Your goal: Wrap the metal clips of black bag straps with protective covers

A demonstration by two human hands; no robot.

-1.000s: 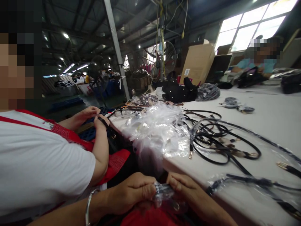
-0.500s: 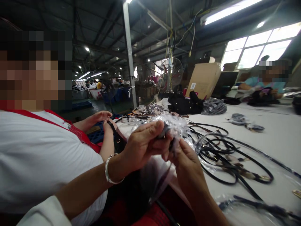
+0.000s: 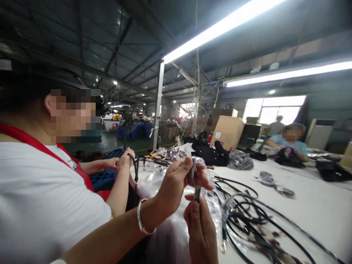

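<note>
Left hand [image 3: 176,185] pinches top of plastic-wrapped strap [image 3: 196,192], held up over table [image 3: 316,209]. Right hand [image 3: 200,229] just below, gripping its lower end. Loose black straps [image 3: 247,220] on table, right of hands. Co-worker's hands [image 3: 123,161] to the left, on dark bag handle [image 3: 135,170].

The hands climbed from the lap to above the counter [image 3: 316,205] edge. The left hand [image 3: 176,185] ended uppermost, pinching the wrapped strap [image 3: 193,172], while the right hand [image 3: 200,227] slid below it, gripping the strap's lower end. The view tipped upward, bringing in the lamp [image 3: 220,27].
</note>
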